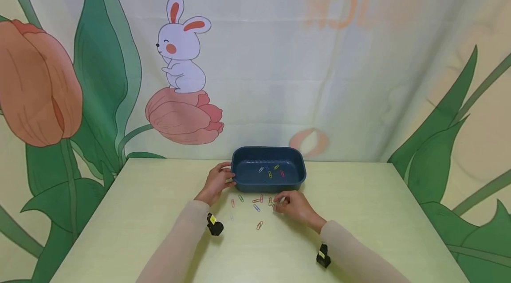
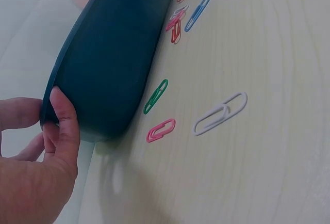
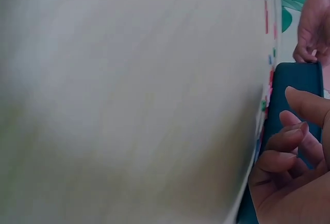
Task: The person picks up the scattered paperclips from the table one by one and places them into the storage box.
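Observation:
My left hand grips the left end of a dark blue plastic bin; in the left wrist view its thumb lies on the outer wall and its fingers reach over the rim. My right hand is low over the table just in front of the bin, near a red paper clip. In the right wrist view its thumb and index finger stand apart, the other fingers loosely bent, with no clip visible between them. Inside the bin lie several paper clips, among them a yellow paper clip and a pink paper clip.
Loose paper clips lie before the bin: a green paper clip, a pink paper clip, a white paper clip, a blue paper clip and several more. A printed curtain hangs behind the pale table.

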{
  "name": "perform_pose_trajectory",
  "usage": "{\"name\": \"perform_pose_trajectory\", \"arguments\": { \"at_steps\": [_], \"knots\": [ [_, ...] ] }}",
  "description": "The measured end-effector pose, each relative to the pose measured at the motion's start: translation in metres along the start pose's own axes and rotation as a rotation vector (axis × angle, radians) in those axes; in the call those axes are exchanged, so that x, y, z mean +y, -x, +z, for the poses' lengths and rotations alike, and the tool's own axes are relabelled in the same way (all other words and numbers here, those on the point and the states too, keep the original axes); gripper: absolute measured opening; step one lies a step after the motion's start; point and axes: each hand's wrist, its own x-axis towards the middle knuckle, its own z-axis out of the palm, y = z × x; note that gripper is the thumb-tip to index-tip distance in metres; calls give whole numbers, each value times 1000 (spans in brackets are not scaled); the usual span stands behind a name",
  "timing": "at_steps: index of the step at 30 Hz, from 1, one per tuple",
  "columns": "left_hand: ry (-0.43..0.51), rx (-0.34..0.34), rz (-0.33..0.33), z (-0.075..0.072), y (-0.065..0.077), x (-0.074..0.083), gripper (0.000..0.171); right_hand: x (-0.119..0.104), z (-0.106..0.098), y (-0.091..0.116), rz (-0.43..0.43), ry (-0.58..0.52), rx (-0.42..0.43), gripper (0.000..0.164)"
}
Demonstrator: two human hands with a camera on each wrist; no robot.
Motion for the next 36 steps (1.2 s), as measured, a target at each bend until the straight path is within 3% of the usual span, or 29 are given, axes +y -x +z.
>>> {"name": "perform_pose_trajectory", "arguments": {
  "at_steps": [22, 30, 36],
  "knots": [
    [5, -4, -16, -1, 2, 1, 50, 7, 11, -7, -4, 121, 61, 5],
    [14, -2, -23, 0, 3, 0, 49, 0, 9, -2, -34, 132, 33, 10],
    [10, -6, -9, -1, 1, 1, 50, -5, 6, -1, 7, 137, -26, 6]
  ]
}}
